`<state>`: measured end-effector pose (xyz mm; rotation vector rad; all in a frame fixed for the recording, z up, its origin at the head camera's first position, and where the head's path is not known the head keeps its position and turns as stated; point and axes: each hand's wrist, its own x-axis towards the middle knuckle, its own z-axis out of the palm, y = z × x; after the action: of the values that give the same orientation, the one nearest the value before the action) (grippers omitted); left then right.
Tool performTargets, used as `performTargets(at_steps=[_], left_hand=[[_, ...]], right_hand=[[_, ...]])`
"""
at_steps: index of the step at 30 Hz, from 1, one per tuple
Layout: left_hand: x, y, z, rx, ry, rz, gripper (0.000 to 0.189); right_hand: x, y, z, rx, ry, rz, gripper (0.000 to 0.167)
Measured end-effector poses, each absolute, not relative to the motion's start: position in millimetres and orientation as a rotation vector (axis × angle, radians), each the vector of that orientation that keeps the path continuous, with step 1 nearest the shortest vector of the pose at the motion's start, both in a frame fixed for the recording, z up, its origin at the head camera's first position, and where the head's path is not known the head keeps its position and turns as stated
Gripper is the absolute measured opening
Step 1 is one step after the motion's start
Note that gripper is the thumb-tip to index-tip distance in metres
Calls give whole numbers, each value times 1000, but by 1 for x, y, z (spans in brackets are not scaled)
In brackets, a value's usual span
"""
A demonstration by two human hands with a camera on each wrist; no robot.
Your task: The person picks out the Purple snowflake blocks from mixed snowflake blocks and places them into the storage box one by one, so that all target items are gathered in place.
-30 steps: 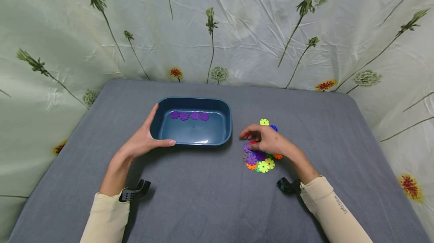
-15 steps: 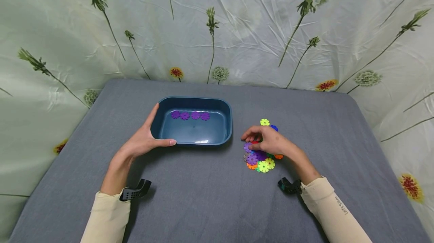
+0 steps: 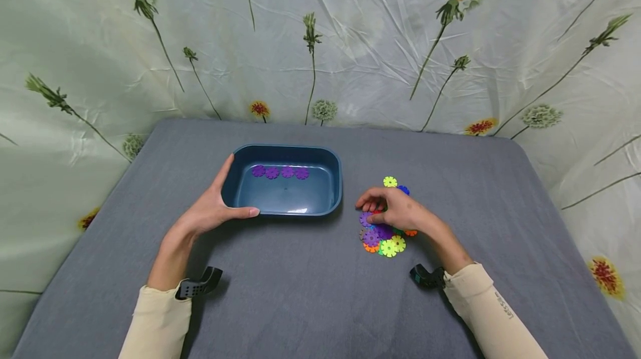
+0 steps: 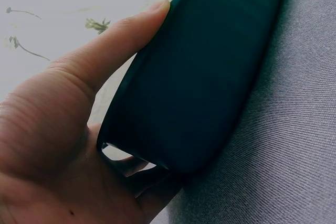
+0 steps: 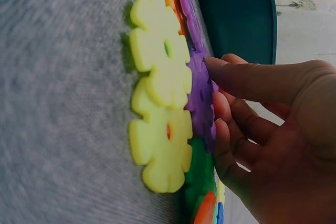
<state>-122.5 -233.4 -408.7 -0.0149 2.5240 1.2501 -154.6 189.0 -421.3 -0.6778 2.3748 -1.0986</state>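
A dark blue plastic tub stands left of centre, with several purple snowflake discs in a row along its far side. My left hand grips the tub's left end, thumb along the near rim and fingers round the far corner; the left wrist view shows the tub's outer wall. Right of the tub, my right hand bends over a pile of coloured snowflake discs. Its thumb and fingertips pinch at a purple snowflake disc, beside two overlapping yellow discs. The hand hides part of the pile.
A grey cloth covers the table. Behind it hangs a pale curtain printed with dandelions. A yellow disc and a blue disc lie at the pile's far end, just beyond the right hand.
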Motion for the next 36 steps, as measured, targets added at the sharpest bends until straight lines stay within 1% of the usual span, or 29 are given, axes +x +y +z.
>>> performTargets(at_steps=[14,24,36], left_hand=[[-122,-234,-408,-20,2514,1261,138],[-122,-235,-407,-20,2516,1248,138],[-122,-234,-408,-12,2520,1244,137]], right_hand=[[-158,188,-415,-684,2335,-1060,22],[-161,186,-415,-684,2304,-1115,21],[-165,176,-416,-565,2465,-1252,14]])
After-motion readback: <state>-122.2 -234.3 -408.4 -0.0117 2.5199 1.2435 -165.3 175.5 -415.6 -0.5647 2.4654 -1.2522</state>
